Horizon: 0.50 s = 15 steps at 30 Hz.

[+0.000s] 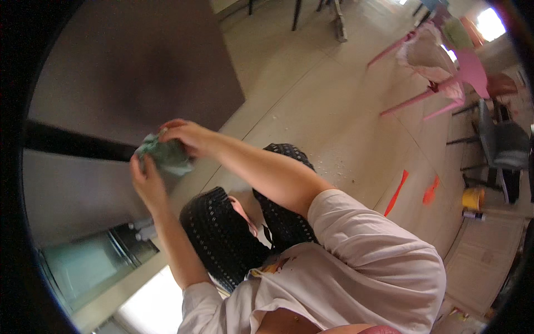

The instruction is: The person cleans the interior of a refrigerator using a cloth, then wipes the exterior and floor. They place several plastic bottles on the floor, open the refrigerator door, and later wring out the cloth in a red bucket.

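A crumpled green cloth (169,156) is held between my two hands, in front of a dark brown flat panel (137,62). My left hand (148,181) grips the cloth's lower left side, fingers pointing up. My right hand (187,135) holds its upper right side, with the fingers bent over it. Some of the fingertips are blurred or hidden by the cloth. Below the cloth lies a greyish surface (83,196), parted from the brown panel by a black gap.
Orange-red strips (396,193) and pale crumbs lie on the tiled floor (317,112). Pink chairs (471,71), a dark chair (505,142) and a yellow container (472,198) stand at the right. A glass-like panel (83,267) is at lower left.
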{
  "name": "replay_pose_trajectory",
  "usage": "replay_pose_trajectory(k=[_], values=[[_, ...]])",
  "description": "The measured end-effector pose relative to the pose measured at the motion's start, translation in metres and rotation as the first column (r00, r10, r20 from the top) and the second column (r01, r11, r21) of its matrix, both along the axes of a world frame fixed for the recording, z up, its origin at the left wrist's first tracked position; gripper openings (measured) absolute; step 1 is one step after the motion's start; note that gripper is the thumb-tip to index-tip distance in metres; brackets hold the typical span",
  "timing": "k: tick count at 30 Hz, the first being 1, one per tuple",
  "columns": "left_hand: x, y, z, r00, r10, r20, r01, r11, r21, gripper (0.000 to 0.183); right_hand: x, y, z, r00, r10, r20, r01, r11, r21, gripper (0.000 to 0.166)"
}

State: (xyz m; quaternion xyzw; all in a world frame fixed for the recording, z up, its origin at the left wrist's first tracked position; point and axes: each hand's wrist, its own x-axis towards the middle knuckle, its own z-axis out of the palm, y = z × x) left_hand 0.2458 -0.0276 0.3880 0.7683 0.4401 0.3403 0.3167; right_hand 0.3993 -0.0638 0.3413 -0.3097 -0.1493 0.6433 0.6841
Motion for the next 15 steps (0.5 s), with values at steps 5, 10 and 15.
replay_pose_trajectory(k=[5, 10, 15], values=[[0.012, 0.001, 0.019, 0.993, 0.052, 0.106, -0.088, 0.925, 0.369, 0.029, 0.014, -0.001, -0.010, 0.900, -0.063, 0.431, 0.136, 0.981, -0.142, 0.043], [0.031, -0.016, 0.040, 0.902, 0.161, 0.401, -0.265, 0.939, 0.220, 0.029, 0.010, -0.003, -0.015, 0.565, 0.022, 0.825, 0.319, 0.916, -0.242, 0.041], [0.056, -0.027, 0.017, 0.939, 0.042, 0.342, -0.167, 0.923, 0.346, 0.032, 0.012, -0.006, -0.008, 0.671, -0.023, 0.742, 0.408, 0.846, -0.343, 0.051]])
